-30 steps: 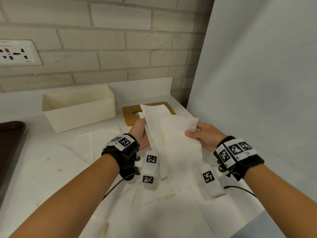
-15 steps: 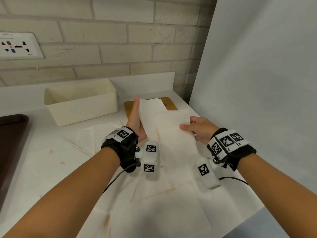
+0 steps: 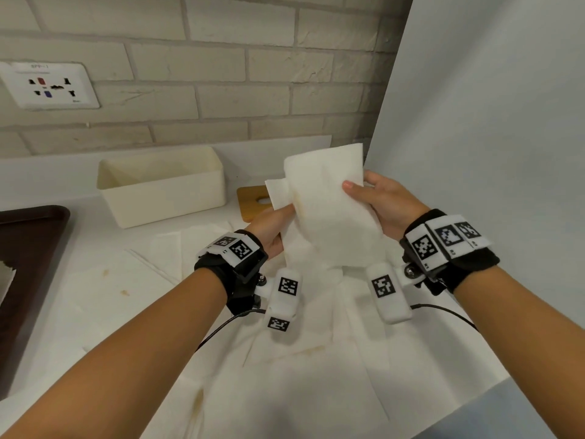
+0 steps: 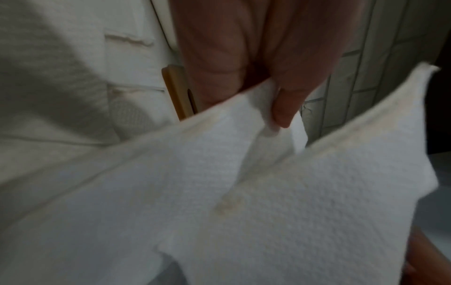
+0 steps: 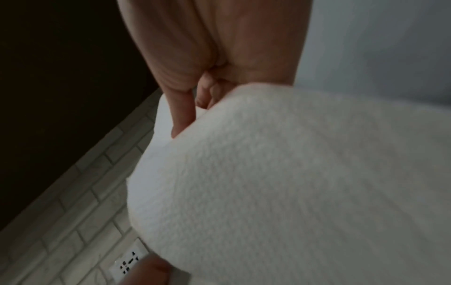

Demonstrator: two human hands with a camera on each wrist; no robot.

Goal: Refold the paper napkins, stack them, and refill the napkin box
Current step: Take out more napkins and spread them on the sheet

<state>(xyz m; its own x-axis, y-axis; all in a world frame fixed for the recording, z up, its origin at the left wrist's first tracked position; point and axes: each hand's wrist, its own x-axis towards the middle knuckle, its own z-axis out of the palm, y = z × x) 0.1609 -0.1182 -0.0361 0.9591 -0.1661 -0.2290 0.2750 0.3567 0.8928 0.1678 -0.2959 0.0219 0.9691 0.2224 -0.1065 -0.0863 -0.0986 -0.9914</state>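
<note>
From the head view, we are lifting the napkin (image 3: 329, 210) higher than a moment ago, both hands grasping it: left hand (image 3: 272, 231) at 8 o'clock, right hand (image 3: 384, 201) at 3 o'clock. The napkin box (image 3: 161, 185) is waiting at 10 o'clock on the tabletop (image 3: 72, 299). In the left wrist view, the fingers (image 4: 285, 108) are pinching a napkin edge. In the right wrist view, the thumb (image 5: 182, 113) is pressing the folded sheet, so the refolding is only beginning, we judge.

The napkin (image 3: 329, 213) is white with a dimpled weave and faint tan stains. The box (image 3: 164, 188) is cream. The lid (image 3: 253, 201) is honey-brown wood. The tray (image 3: 28, 248) is dark brown. The wall (image 3: 221, 74) is pale grey brick. The wristbands (image 3: 443, 245) are black with black-and-white square markers.
</note>
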